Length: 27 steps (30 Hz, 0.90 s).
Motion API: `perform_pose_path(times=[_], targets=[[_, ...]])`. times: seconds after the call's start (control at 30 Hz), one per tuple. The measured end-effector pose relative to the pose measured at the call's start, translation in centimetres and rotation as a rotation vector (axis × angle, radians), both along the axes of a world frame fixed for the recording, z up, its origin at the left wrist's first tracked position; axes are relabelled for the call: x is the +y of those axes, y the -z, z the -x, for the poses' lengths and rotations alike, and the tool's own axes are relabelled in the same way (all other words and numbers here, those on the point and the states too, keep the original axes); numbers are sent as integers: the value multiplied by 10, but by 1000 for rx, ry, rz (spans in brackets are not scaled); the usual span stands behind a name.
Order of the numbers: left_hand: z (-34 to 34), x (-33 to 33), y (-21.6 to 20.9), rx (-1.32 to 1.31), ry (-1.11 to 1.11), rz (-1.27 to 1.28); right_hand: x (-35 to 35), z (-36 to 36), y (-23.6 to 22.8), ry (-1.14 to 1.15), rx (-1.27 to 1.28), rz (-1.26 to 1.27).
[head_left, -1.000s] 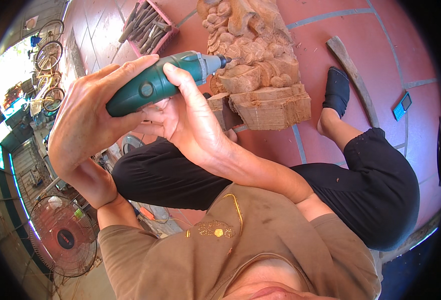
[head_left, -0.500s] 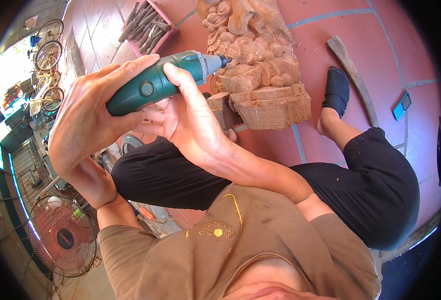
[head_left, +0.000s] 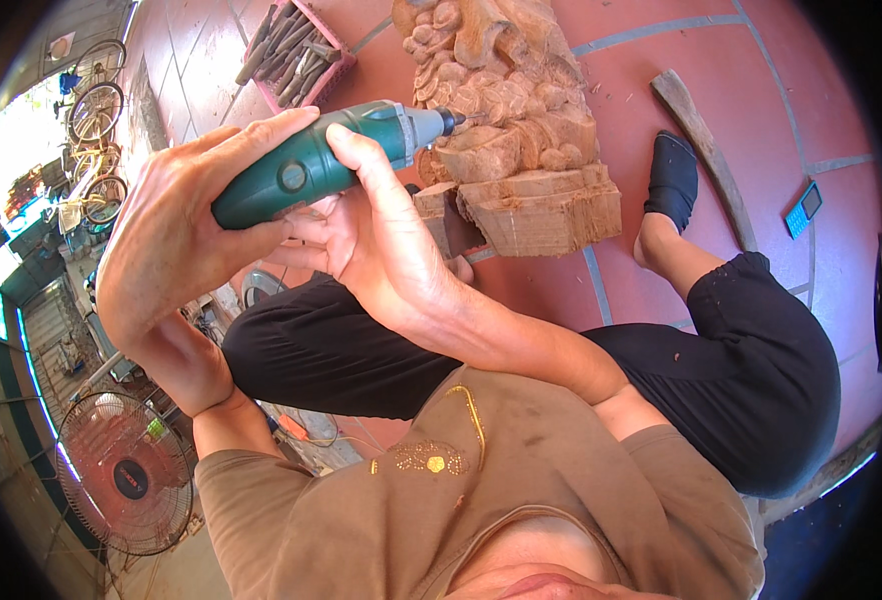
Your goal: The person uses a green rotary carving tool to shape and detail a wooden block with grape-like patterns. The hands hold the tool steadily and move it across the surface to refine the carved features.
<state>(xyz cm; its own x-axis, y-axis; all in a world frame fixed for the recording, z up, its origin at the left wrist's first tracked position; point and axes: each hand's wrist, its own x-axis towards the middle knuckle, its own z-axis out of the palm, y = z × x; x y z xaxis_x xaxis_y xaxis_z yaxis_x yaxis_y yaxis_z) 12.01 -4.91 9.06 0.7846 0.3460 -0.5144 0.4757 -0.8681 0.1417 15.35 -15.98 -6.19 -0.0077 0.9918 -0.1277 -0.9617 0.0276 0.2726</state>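
A green rotary tool [head_left: 296, 172] with a grey nose and black collar lies across both my hands, its tip pointing right. My left hand [head_left: 156, 225] is wrapped around the tool's rear, thumb below and index finger along the top. From the other side my right hand [head_left: 386, 225] grips it near the front, the thumb pressed on the casing and fingers curled beneath, partly hidden. Just beyond the nose, a thin bit reaches the carved wood block [head_left: 506, 125], which has rounded, clustered relief and a flat, rough base. Whether the bit touches the wood I cannot tell.
A pink basket [head_left: 339, 72] of several chisel-like tools stands at the far left. A curved wooden stick [head_left: 709, 160] and a small keypad phone [head_left: 803, 211] lie on the red tiles at right, near my socked foot. A fan [head_left: 126, 475] stands lower left; bicycles are at the far left.
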Motion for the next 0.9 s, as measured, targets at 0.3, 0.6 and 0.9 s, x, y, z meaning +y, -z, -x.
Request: perform_pose_path(times=[0.3,0.6,0.9], targets=[[2,0,5,-55,49,-27,-1,-1,0,24,9,-18],[2,2,7,-50,55,-23,0,1,3,16,0,4],[2,3,6,-47,63,-14,-1,-1,1,12,-11,18]])
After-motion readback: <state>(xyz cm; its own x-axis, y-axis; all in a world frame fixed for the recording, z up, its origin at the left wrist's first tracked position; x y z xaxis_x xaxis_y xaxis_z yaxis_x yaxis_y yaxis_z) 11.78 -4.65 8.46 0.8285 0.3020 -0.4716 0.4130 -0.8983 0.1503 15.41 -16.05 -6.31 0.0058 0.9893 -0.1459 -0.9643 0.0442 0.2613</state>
